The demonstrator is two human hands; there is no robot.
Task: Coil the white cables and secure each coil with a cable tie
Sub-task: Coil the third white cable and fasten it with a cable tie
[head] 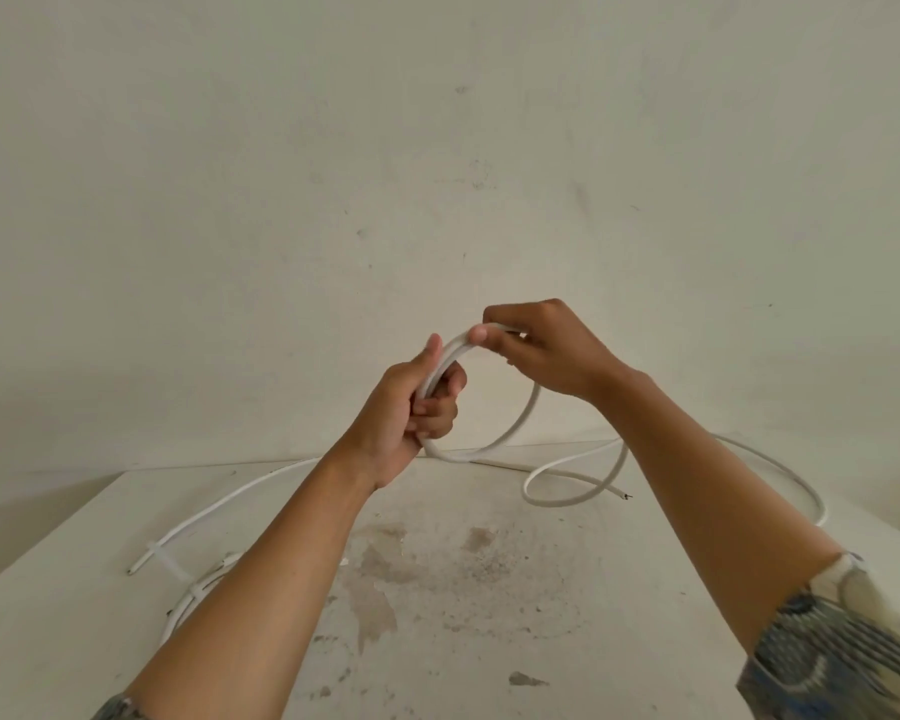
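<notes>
I hold a white cable (515, 433) up above the table as a small loop. My left hand (411, 407) grips the loop's left side, fingers curled round two strands. My right hand (536, 345) pinches the cable at the top of the loop. The rest of this cable runs down to the table at the right and lies there in loose curves (567, 491), its stripped end near the back. At the left, a second white cable (219, 506) lies on the table. A translucent cable tie (170, 563) lies across it.
The table (489, 615) is white with grey stains in its middle. A plain pale wall (437, 148) stands right behind its far edge. A small coil of white cable (188, 605) lies at the left, partly hidden under my left forearm.
</notes>
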